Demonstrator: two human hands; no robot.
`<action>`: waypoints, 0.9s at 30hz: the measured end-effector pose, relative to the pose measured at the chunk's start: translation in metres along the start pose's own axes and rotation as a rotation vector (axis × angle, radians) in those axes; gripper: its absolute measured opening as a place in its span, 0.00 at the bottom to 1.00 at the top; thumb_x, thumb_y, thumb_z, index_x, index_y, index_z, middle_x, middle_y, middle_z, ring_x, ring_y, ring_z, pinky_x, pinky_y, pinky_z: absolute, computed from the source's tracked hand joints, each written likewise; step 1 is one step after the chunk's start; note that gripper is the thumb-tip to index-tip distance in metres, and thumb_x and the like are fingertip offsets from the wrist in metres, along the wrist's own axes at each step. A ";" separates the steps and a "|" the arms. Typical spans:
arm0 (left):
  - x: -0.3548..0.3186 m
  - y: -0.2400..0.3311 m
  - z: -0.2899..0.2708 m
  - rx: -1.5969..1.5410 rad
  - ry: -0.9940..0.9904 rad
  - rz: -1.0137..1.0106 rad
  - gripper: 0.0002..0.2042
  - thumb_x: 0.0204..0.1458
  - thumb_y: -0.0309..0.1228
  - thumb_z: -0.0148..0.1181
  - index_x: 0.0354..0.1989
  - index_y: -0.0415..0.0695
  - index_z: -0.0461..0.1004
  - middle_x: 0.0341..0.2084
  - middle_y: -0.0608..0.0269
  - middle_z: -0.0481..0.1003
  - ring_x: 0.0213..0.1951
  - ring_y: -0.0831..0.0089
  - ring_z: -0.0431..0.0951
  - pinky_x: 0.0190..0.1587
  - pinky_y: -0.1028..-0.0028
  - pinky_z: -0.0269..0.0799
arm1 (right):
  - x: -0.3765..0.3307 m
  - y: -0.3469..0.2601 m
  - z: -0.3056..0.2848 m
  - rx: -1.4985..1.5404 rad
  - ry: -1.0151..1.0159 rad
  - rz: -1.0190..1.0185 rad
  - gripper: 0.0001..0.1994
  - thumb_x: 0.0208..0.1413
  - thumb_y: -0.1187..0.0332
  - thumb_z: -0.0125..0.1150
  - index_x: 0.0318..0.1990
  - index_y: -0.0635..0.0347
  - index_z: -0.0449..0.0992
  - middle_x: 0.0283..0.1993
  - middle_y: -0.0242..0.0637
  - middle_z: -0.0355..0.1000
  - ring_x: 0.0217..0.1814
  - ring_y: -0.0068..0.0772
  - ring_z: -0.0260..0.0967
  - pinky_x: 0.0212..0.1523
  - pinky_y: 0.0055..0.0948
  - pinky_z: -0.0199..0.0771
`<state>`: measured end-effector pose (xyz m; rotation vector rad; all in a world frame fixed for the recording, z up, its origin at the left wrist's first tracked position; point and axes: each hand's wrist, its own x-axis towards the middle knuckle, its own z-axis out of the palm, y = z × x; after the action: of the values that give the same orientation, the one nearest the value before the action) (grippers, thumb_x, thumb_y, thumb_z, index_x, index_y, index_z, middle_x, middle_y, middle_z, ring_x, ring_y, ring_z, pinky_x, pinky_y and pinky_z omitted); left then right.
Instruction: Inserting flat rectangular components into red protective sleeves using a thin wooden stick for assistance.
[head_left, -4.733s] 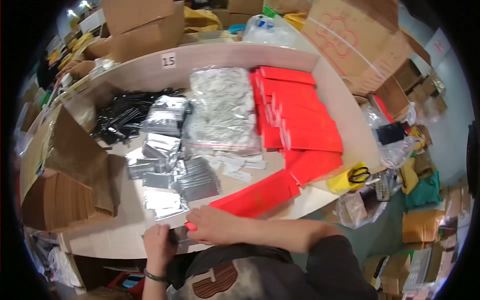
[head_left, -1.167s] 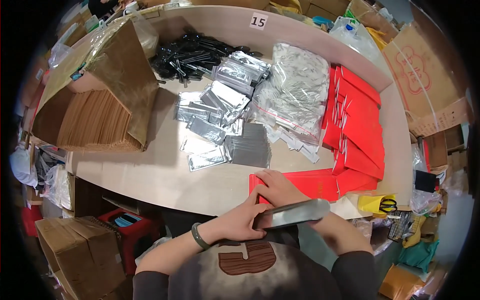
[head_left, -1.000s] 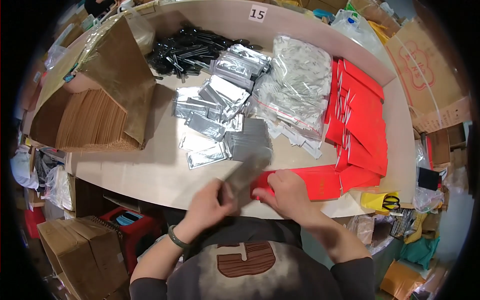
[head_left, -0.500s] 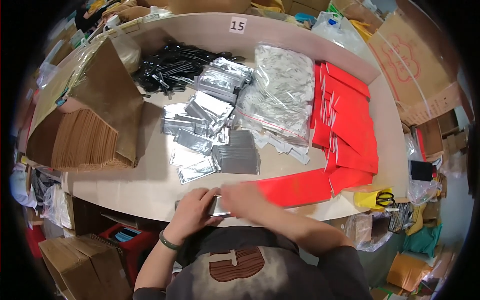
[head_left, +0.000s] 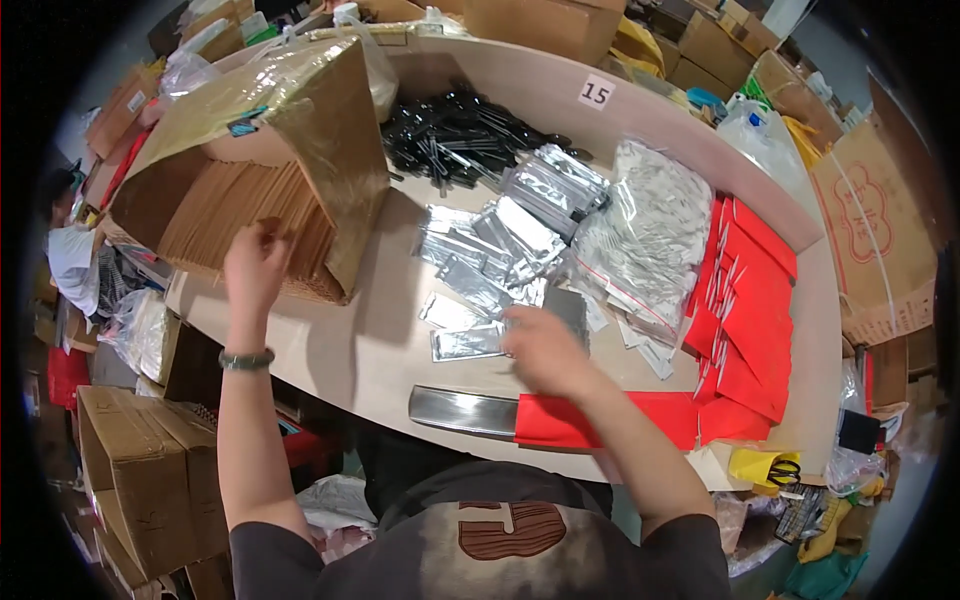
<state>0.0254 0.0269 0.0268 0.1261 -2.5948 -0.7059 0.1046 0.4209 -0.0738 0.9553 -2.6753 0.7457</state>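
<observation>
My left hand [head_left: 256, 262] reaches into an open carton, its fingers closed on the top edge of a brown cardboard piece [head_left: 215, 215] in a tightly packed row. My right hand [head_left: 545, 348] is over the middle of the table, fingers curled and pressed together beside the flat silver packets [head_left: 468, 343] and a stack of thin dark grey cards [head_left: 568, 312]. What its fingertips hold, if anything, is hidden. Nearer to me, a shiny silver strip [head_left: 463, 410] lies on the table, its right end meeting a long red sleeve [head_left: 640, 414]. No hand touches the strip.
The taped carton [head_left: 345, 150] stands at the left. Black plastic utensils [head_left: 460, 130] are heaped at the back. A clear bag of small white packets [head_left: 650, 230] lies beside piled red sleeves [head_left: 750, 310]. Scissors [head_left: 785, 472] sit in a yellow holder at the right edge.
Both hands have left the silver strip at the table's front. My left hand has moved left to the carton, my right hand up to the packets. The view has turned left.
</observation>
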 end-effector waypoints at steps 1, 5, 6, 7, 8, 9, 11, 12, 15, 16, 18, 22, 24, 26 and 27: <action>0.008 -0.007 0.003 0.149 -0.114 -0.022 0.11 0.47 0.27 0.61 0.38 0.37 0.79 0.32 0.45 0.79 0.35 0.53 0.81 0.38 0.63 0.76 | 0.011 -0.013 0.014 -0.039 -0.030 -0.131 0.05 0.49 0.73 0.58 0.33 0.62 0.77 0.41 0.50 0.70 0.48 0.53 0.67 0.50 0.48 0.67; 0.008 -0.019 0.021 0.123 -0.274 0.071 0.10 0.45 0.25 0.57 0.35 0.40 0.81 0.28 0.43 0.78 0.35 0.47 0.79 0.39 0.58 0.75 | 0.014 -0.040 0.038 -0.089 -0.035 0.033 0.05 0.48 0.72 0.58 0.32 0.63 0.74 0.36 0.48 0.66 0.45 0.51 0.68 0.46 0.44 0.69; 0.013 -0.018 0.024 0.189 -0.301 0.083 0.10 0.45 0.26 0.57 0.35 0.40 0.80 0.28 0.43 0.78 0.36 0.46 0.78 0.39 0.57 0.74 | 0.012 -0.036 0.039 -0.086 -0.032 0.033 0.05 0.48 0.72 0.58 0.32 0.63 0.74 0.36 0.48 0.66 0.45 0.51 0.68 0.46 0.44 0.69; 0.011 -0.018 0.024 0.256 -0.340 0.083 0.09 0.46 0.27 0.58 0.35 0.39 0.80 0.28 0.43 0.78 0.36 0.45 0.78 0.39 0.56 0.74 | 0.009 -0.040 0.033 -0.020 -0.049 0.069 0.05 0.49 0.72 0.59 0.34 0.63 0.74 0.36 0.47 0.66 0.43 0.50 0.68 0.43 0.43 0.70; 0.011 -0.019 0.024 0.261 -0.351 0.070 0.09 0.46 0.27 0.58 0.35 0.39 0.80 0.28 0.43 0.78 0.36 0.45 0.78 0.39 0.56 0.74 | 0.007 -0.043 0.026 0.044 -0.069 0.105 0.06 0.50 0.72 0.59 0.35 0.63 0.74 0.35 0.46 0.66 0.41 0.49 0.69 0.41 0.42 0.71; 0.012 -0.021 0.025 0.289 -0.252 0.096 0.09 0.47 0.26 0.57 0.36 0.39 0.80 0.29 0.43 0.78 0.37 0.44 0.78 0.39 0.55 0.74 | 0.005 -0.046 0.020 0.103 -0.006 0.078 0.08 0.52 0.74 0.59 0.40 0.62 0.73 0.36 0.46 0.67 0.38 0.48 0.69 0.36 0.42 0.71; 0.015 -0.020 0.022 0.321 -0.170 0.112 0.09 0.48 0.26 0.56 0.37 0.39 0.79 0.30 0.43 0.77 0.37 0.44 0.78 0.39 0.54 0.73 | 0.008 -0.060 0.008 0.294 0.001 0.188 0.11 0.51 0.75 0.60 0.43 0.61 0.73 0.37 0.45 0.67 0.38 0.48 0.70 0.36 0.41 0.71; 0.016 -0.021 0.018 0.364 -0.135 0.099 0.10 0.50 0.25 0.55 0.39 0.40 0.79 0.32 0.42 0.77 0.39 0.43 0.77 0.41 0.55 0.73 | 0.009 -0.068 0.002 0.474 0.021 0.298 0.15 0.50 0.75 0.61 0.47 0.59 0.73 0.38 0.45 0.68 0.38 0.47 0.70 0.36 0.41 0.71; 0.003 -0.021 0.014 0.264 0.111 0.144 0.08 0.55 0.24 0.53 0.39 0.38 0.77 0.31 0.46 0.76 0.37 0.49 0.77 0.40 0.59 0.72 | -0.014 -0.081 0.009 0.330 -0.293 0.250 0.21 0.48 0.73 0.65 0.53 0.57 0.72 0.43 0.44 0.69 0.46 0.45 0.68 0.45 0.41 0.69; -0.004 -0.019 0.019 0.111 0.329 0.200 0.07 0.58 0.24 0.51 0.39 0.37 0.76 0.28 0.51 0.76 0.34 0.55 0.77 0.37 0.63 0.72 | -0.024 -0.083 0.013 0.073 -0.279 0.025 0.22 0.49 0.72 0.65 0.54 0.58 0.71 0.45 0.44 0.69 0.49 0.45 0.67 0.49 0.43 0.68; -0.050 -0.007 0.021 -0.654 0.291 -0.216 0.11 0.65 0.29 0.49 0.33 0.36 0.72 0.22 0.68 0.67 0.27 0.74 0.67 0.31 0.74 0.64 | -0.032 -0.087 -0.002 -0.043 -0.115 -0.051 0.18 0.49 0.71 0.66 0.49 0.61 0.73 0.49 0.45 0.68 0.52 0.49 0.65 0.52 0.45 0.65; -0.173 -0.016 0.017 -0.675 -0.275 -0.289 0.10 0.64 0.28 0.51 0.29 0.40 0.71 0.23 0.74 0.63 0.29 0.83 0.61 0.33 0.81 0.56 | -0.065 -0.083 -0.028 0.133 -0.025 0.129 0.16 0.46 0.67 0.70 0.40 0.64 0.73 0.55 0.52 0.67 0.55 0.56 0.65 0.55 0.48 0.66; -0.195 -0.020 0.007 -0.734 -0.601 -0.123 0.04 0.58 0.20 0.56 0.38 0.37 0.77 0.27 0.70 0.71 0.31 0.81 0.68 0.37 0.81 0.64 | -0.081 -0.078 -0.035 0.178 -0.069 0.175 0.17 0.46 0.66 0.71 0.38 0.65 0.72 0.57 0.54 0.66 0.57 0.58 0.64 0.57 0.49 0.65; -0.185 -0.005 -0.004 -0.545 -0.799 -0.109 0.04 0.56 0.17 0.57 0.37 0.36 0.76 0.29 0.68 0.74 0.33 0.80 0.72 0.39 0.78 0.69 | -0.093 -0.073 -0.037 0.098 -0.147 0.125 0.18 0.46 0.64 0.71 0.39 0.66 0.72 0.60 0.57 0.65 0.58 0.60 0.64 0.59 0.50 0.65; -0.183 -0.002 -0.001 -0.547 -0.795 -0.109 0.04 0.56 0.17 0.57 0.37 0.36 0.76 0.29 0.68 0.74 0.33 0.80 0.72 0.39 0.78 0.69 | -0.098 -0.072 -0.037 0.096 -0.148 0.121 0.18 0.46 0.64 0.71 0.39 0.66 0.72 0.60 0.57 0.65 0.58 0.60 0.64 0.59 0.50 0.65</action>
<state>0.1896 0.0618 -0.0459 -0.2347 -2.9775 -1.7655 0.2263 0.4446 -0.0484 0.9097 -2.8705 0.8677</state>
